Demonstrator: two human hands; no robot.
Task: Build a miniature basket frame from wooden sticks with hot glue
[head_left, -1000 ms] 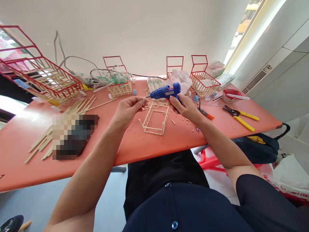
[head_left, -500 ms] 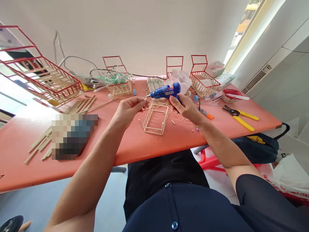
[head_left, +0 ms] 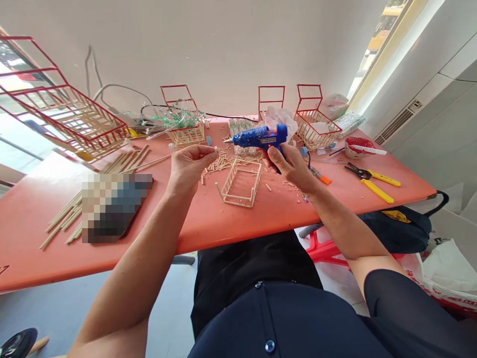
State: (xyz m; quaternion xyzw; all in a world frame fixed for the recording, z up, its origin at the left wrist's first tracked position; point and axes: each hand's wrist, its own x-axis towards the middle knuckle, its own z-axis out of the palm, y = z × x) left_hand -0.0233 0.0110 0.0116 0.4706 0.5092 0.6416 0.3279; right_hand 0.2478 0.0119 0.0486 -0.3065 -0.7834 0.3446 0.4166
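My right hand [head_left: 290,161] is wrapped round the handle of a blue glue gun [head_left: 257,136], its nozzle pointing left. The fingers of my left hand [head_left: 192,161] are pinched on a short wooden stick [head_left: 215,149], of which only the tip shows. A small gap separates this stick from the nozzle. Below and between my hands, a small open frame of wooden sticks [head_left: 240,201] rests on the table, with short posts standing at its near corners. Behind it lies a pile of short cut sticks [head_left: 221,163].
On the orange table [head_left: 208,219] stand stick-built carts with red rims, one large cart [head_left: 93,124] at left. Long sticks [head_left: 61,219] and a blurred dark object [head_left: 119,209] lie left. Yellow-handled pliers [head_left: 376,184] and a red paint bowl [head_left: 357,148] are right.
My left hand has drawn left, away from the nozzle, with the short stick. The glue gun has shifted slightly right and up. The wooden frame stays in place.
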